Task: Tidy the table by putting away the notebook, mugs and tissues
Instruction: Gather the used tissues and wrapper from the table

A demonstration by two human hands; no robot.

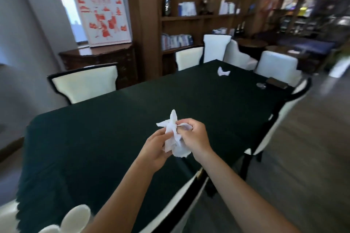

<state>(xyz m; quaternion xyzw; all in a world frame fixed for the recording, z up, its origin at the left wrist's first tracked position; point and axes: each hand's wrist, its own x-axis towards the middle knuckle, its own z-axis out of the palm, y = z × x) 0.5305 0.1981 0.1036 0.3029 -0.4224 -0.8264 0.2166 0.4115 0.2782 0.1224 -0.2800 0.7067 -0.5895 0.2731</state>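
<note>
Both my hands hold a bunch of crumpled white tissues [173, 138] above the near part of the dark green table [106, 138]. My left hand [154, 149] grips the bunch from the left and below. My right hand [195, 136] pinches it from the right. Another crumpled white tissue [223, 71] lies at the far end of the table. A dark notebook-like flat object [277, 83] rests at the far right edge, with a small dark item [261, 85] beside it. No mug shows.
White chairs with dark frames ring the table: one at left [85, 83], several at the far end, one along the right side [280, 119], one right below me [170, 206]. Wooden bookshelves [198, 5] and a sideboard [100, 60] with a red-and-white picture stand behind. Wooden floor lies right.
</note>
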